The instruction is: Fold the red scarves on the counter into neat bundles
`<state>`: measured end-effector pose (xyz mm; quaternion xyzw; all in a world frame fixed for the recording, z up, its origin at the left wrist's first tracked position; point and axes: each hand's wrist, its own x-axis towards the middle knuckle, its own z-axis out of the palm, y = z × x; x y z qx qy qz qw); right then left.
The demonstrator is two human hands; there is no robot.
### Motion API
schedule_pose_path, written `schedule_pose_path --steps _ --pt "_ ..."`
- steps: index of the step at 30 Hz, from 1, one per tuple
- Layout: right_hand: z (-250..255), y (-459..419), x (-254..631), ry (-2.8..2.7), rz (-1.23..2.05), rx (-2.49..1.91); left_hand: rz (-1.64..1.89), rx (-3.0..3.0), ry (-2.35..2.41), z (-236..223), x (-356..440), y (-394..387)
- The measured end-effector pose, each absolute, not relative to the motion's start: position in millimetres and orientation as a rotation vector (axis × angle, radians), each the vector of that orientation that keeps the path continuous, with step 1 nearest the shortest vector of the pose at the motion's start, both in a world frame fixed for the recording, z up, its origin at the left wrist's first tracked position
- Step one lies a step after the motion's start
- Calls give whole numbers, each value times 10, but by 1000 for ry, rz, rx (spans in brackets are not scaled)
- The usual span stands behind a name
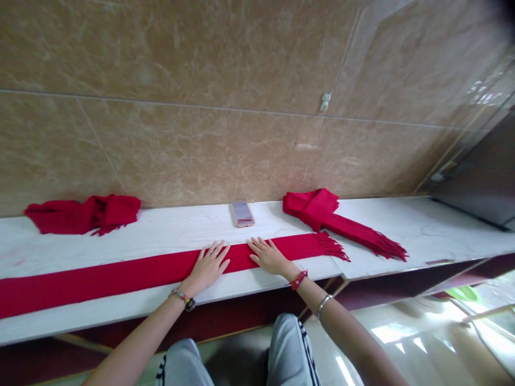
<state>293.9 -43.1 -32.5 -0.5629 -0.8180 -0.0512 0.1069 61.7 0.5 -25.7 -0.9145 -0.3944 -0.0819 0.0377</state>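
Note:
A long red scarf [148, 271] lies stretched flat along the white table, its fringed end to the right and its other end running out of view at the left. My left hand [209, 267] rests on it near the middle, palm down with fingers spread. Just to the right, my right hand [269, 256] also lies flat on the scarf, fingers apart. Neither hand grips the cloth. Behind the fringe, a second red scarf [322, 212] is folded into a loose knot shape, its fringed tail pointing right.
A crumpled red scarf [86, 214] sits against the tiled wall [193, 150] at the left. At the table's back stands or lies a phone [243, 214]. The white table [434, 225] meets a dark grey box-like object [478, 171] at the right. A green basin [462, 293] is below.

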Motion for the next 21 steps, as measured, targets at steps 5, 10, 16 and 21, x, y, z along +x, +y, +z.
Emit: schedule_pose_path --steps 5,10,16,21 --pt "-496 -638 3945 -2360 -350 -1805 -214 -2803 -1192 -254 600 16" --pt "-556 -847 4762 -2337 -425 -2003 -210 -2796 -1206 -261 618 5" --pt "-350 -802 4526 -2193 -351 -1895 -233 -2774 -1200 -264 623 -10" --pt "-105 -953 4458 -2377 -306 -1738 -231 -2883 -1032 -115 872 -77"
